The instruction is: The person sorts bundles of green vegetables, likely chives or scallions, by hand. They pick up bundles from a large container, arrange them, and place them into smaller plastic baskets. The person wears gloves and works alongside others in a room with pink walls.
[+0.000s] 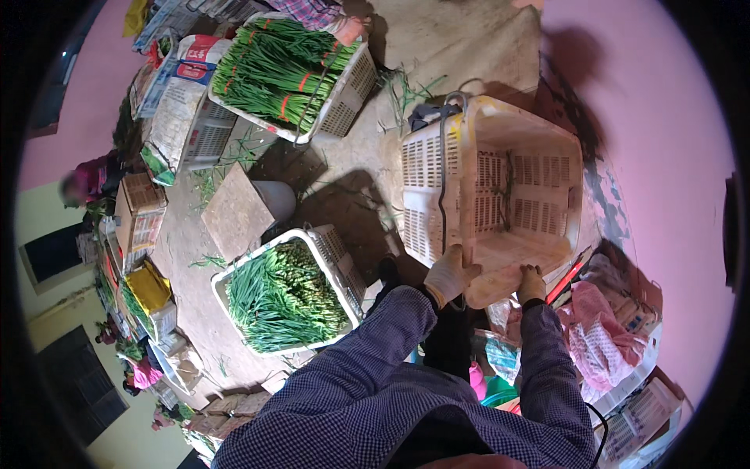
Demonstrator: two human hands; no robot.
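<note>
A large white plastic crate [519,273] with slotted sides is tipped toward me, its inside bare but for a few green stalks. Wearing a pale glove, my left hand [451,277] grips the crate's near rim at its left corner. My right hand [532,284], gloved too, is closed over the same rim farther right. A dark wire handle runs down the crate's left side. To the left, a second white crate [350,309] holds loose green garlic chives [285,301]. Farther off, another white crate [355,82] is filled with chive bundles [293,70] tied with orange bands.
A square board [238,211] rests by a pale bucket [275,199] left of me. At the top, a co-worker's hand [349,30] touches the full crate. A pink wall [641,148] rises on the right, with pink cloth [600,332] below it. Stalks litter the floor.
</note>
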